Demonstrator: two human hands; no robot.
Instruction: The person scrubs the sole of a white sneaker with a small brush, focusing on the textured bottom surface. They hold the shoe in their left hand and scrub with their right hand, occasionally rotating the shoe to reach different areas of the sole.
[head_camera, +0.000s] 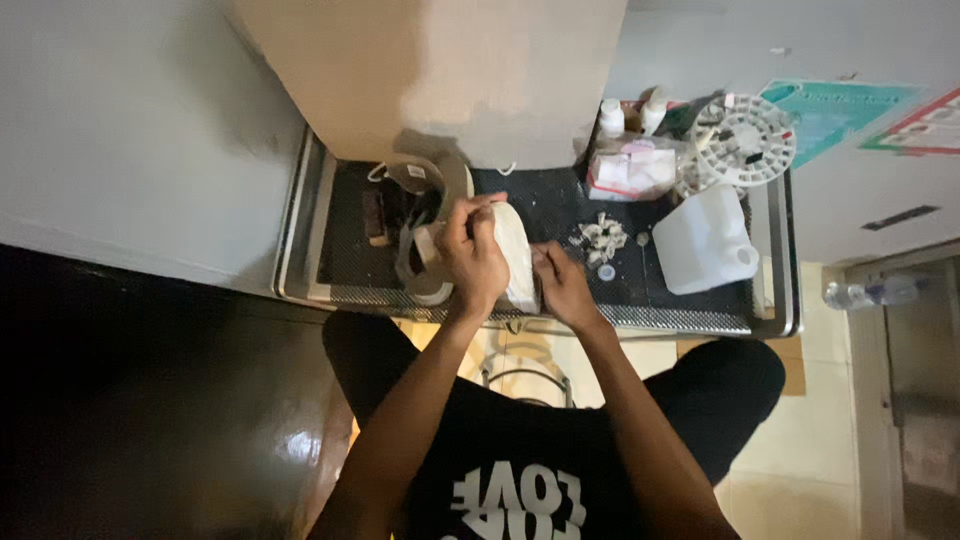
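Shoe (515, 255), white, sits tilted at the front edge of the bench (560, 310), a dark mesh tray. Left hand (472, 255) has its grip clamped on the shoe's top; right hand (560, 282) presses against its side, fingers curled, closure unclear. Risk: the shoe overhangs the edge, so a loosened hold could drop it. An elbow swing could knock the white jug (705, 240) or scatter the small scraps (600, 238) nearby.

White shoe (515, 255) partly covered by left hand (475, 262), right hand (562, 287) fingertips hidden behind shoe, scraps (600, 240) too small to identify, round tray (745, 140) contents unclear, bottle (868, 292) blurred
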